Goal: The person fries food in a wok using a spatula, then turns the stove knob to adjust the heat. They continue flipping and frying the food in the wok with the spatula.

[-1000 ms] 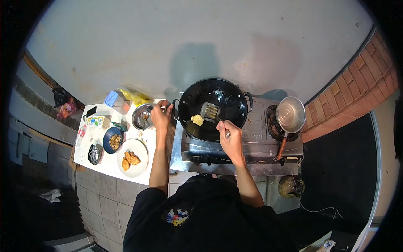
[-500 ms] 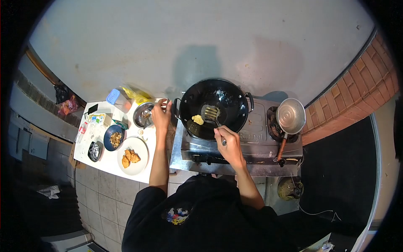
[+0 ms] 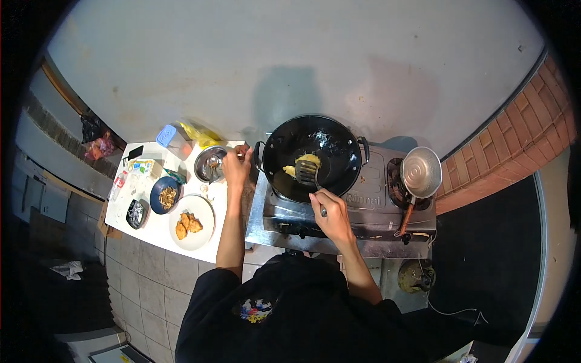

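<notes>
My right hand is wrapped round the handle of a slotted spatula. The spatula's head is inside the black wok, against yellow food, with a smaller yellow piece to its left. My left hand is at the right rim of the metal bowl, its fingers bent; what they hold, if anything, is too small to make out. A utensil lies in the bowl. Below the bowl, a white plate holds several fried pieces.
The gas stove bears a small pot on its right burner. On the white table are a blue bowl, a black dish, a blue-lidded container and a yellow bag. A gas cylinder stands below.
The spatula head has shifted slightly down against the yellow food, more of which now shows above it. My left hand stays beside the metal bowl. The whole view has shifted slightly.
</notes>
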A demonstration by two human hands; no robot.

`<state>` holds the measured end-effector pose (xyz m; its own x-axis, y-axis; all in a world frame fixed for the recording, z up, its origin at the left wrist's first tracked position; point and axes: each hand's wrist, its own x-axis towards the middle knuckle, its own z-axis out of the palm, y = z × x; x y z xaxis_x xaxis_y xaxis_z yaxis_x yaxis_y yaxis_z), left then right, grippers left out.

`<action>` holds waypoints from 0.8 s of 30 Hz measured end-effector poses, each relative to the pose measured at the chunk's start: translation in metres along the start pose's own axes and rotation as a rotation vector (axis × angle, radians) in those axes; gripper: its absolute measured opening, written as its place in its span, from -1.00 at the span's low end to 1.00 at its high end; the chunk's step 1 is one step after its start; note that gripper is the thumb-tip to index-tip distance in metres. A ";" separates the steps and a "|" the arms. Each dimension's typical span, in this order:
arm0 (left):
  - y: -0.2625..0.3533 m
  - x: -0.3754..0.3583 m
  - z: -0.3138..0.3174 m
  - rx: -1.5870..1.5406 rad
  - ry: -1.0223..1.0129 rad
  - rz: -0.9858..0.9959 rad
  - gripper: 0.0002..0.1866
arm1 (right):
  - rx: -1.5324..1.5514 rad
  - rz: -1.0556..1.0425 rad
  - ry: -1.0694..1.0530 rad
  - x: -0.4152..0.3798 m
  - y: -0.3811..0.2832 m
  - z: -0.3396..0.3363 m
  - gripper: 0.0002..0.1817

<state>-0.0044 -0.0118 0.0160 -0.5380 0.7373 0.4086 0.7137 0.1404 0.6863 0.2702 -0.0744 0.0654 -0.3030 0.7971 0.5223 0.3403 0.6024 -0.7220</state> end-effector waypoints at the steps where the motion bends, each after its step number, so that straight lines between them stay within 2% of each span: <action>1: 0.000 0.000 0.001 -0.016 -0.016 -0.003 -0.71 | 0.013 0.014 0.003 0.000 0.001 -0.002 -0.78; 8: 0.003 0.000 0.003 0.003 -0.097 -0.030 -0.74 | -0.009 0.027 0.028 0.012 0.007 -0.018 -0.82; 14: -0.006 -0.001 0.007 -0.073 -0.120 -0.023 -0.78 | -0.016 0.129 0.170 0.020 0.018 -0.028 -0.78; 19: -0.003 -0.005 0.009 -0.055 -0.115 -0.013 -0.80 | 0.079 0.236 0.330 0.025 0.042 -0.011 -0.64; 24: 0.002 -0.006 0.007 -0.041 -0.109 -0.018 -0.80 | 0.101 0.292 0.333 0.033 0.050 -0.001 -0.61</action>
<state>0.0037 -0.0112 0.0111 -0.4968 0.8029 0.3294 0.6842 0.1289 0.7178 0.2778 -0.0179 0.0465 0.1009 0.9127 0.3960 0.2753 0.3569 -0.8927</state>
